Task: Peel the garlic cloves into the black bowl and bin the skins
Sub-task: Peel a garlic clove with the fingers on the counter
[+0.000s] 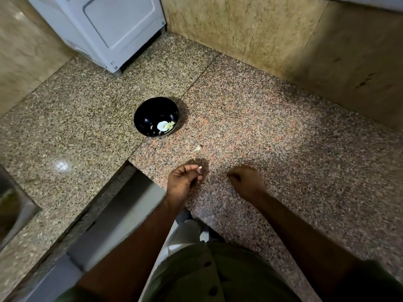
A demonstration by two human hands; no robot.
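The left hand point(183, 178) is pinching a pale garlic bit point(198, 167); the right hand point(245, 182) is curling on nothing beside it. The bowl point(156, 117) is sitting beyond the left hand on the table point(272, 131).

The left hand point(183, 178) curls round something pale at its fingertips, too small to name as clove or skin. The right hand point(245, 182) shows only its back; its curled fingers are turned under, so whether they hold anything cannot be told. Pale bits in the bowl point(141, 115) are too small to count, and a reflection hides part of them. A scrap point(197, 148) on the counter point(261, 131) is too small to identify. The appliance point(104, 29) is cut off by the top edge. The left edge is blurred.
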